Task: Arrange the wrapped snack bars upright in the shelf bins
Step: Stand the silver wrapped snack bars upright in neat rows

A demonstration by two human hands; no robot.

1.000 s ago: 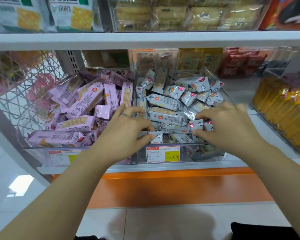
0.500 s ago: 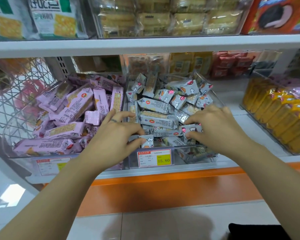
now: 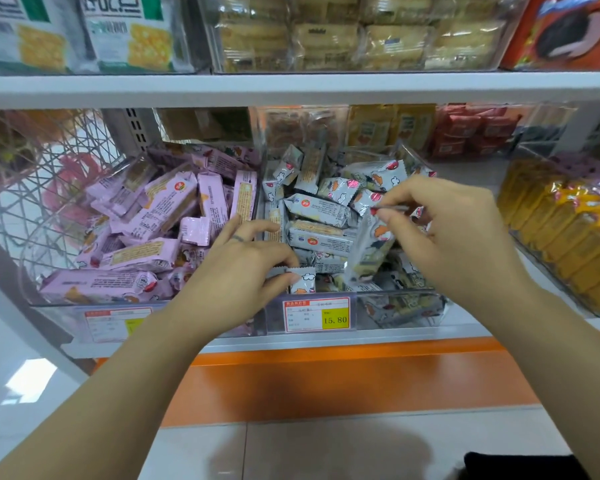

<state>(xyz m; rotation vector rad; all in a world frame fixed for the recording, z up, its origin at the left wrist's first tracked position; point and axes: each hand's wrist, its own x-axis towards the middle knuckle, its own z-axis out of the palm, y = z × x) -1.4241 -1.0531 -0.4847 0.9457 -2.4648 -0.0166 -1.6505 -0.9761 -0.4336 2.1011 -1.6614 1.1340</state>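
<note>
Head: snack bar (image 3: 369, 249) between right fingers (image 3: 400, 221)

The right hand (image 3: 454, 237) pinches a grey snack bar (image 3: 371, 251) by its top end above the clear bin (image 3: 402, 310). The left hand (image 3: 236, 271) holds a second bar (image 3: 303, 280) upright at the front wall.

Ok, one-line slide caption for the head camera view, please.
Right hand holds a grey-white wrapped snack bar by its top seal over the clear plastic bin; left hand pinches a second bar.
</note>
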